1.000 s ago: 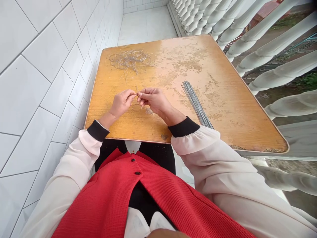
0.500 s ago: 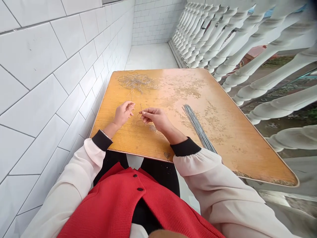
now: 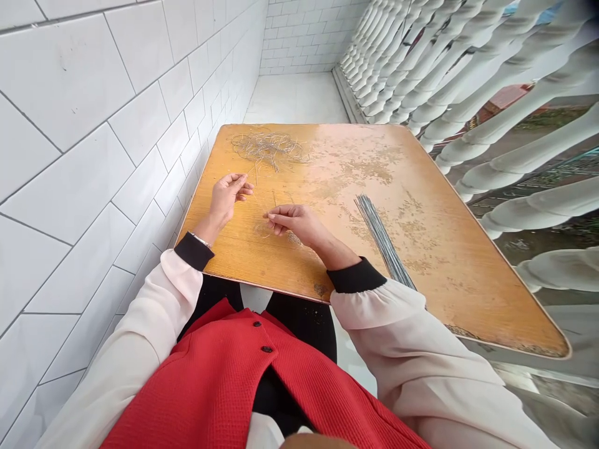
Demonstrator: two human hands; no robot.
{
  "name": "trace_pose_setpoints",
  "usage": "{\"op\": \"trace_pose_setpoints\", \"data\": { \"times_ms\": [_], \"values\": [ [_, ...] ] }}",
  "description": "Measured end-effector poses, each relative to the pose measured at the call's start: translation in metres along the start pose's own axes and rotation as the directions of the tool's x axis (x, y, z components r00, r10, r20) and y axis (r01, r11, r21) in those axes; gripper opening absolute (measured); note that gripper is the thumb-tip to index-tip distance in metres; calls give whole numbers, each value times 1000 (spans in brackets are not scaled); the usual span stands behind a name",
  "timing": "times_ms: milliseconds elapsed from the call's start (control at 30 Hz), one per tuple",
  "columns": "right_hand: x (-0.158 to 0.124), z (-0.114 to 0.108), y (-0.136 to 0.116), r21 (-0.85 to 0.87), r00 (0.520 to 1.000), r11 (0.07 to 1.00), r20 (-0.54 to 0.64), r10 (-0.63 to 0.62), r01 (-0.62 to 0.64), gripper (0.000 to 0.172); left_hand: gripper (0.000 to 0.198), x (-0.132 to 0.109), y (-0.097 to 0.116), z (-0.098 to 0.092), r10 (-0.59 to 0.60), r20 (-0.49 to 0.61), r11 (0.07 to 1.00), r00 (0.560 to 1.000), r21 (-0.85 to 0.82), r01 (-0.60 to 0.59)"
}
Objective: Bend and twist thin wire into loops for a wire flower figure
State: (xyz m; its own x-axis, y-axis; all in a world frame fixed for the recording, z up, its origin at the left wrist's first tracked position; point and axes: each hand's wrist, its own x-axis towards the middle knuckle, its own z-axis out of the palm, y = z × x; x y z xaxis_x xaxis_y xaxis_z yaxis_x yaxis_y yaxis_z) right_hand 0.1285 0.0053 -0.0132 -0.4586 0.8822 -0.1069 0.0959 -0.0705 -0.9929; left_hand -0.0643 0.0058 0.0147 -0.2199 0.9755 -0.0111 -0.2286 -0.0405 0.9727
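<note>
Wire tangle [image 3: 270, 148] near tabletop's [image 3: 468, 274] far-left corner could snag if tugged; our right fingers [image 3: 277, 218] pinch a strand [image 3: 274, 198], left fingers' [image 3: 238, 183] hold unclear.

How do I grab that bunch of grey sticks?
Probably around the middle of the bundle, coming from above and closing across its length: it lies flat, long and thin, and the right sleeve crowds its near end.

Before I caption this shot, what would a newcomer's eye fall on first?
The bright red vest at bottom center strikes first. Next come the left hand and right hand, over the left of the worn table. Then the gray wire bundle to their right and the wire tangle beyond.
</note>
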Motion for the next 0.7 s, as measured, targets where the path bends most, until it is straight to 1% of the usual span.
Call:
{"op": "trace_pose_setpoints", "data": {
  "times_ms": [167, 233, 333, 400, 500, 600, 633, 700],
  "values": [
    [-3, 3, -3, 44, 999, 999, -50, 17, -15, 18, 10, 2, -5, 0, 16, 20, 1000, 1000, 11, -16],
    [-4, 3, -5, 72, 999, 997, -50, 15, -12, 21, 10, 4, -7, -2, 35, 35, 998, 999, 46, -36],
    [-6, 3, -8, 86, 999, 996, -51, -6, 11, 32, 13, 8, -9, -5, 57, 59, 991, 997, 118, -64],
    [-6, 2, -9, 48, 998, 999, -59, -19, 22, 34, 17, 10, -10, -6, 52, 70, 988, 996, 143, -61],
    [-4, 2, -7, -36, 996, 999, -84, -28, 25, 23, 21, 13, -13, -6, 22, 95, 993, 995, 114, -32],
    [1, 0, -4, -132, 992, 990, -111, -56, 41, 21, 25, 15, -16, -5, -16, 111, 994, 994, 107, 4],
    [2, -1, -3, -172, 989, 984, -133, -65, 42, 21, 27, 15, -17, -5, -29, 111, 993, 993, 117, 16],
    [4, -6, -1, -297, 972, 954, -211, -107, 41, 21, 30, 14, -18, -4, -48, 105, 987, 993, 155, 31]
  ]
}}
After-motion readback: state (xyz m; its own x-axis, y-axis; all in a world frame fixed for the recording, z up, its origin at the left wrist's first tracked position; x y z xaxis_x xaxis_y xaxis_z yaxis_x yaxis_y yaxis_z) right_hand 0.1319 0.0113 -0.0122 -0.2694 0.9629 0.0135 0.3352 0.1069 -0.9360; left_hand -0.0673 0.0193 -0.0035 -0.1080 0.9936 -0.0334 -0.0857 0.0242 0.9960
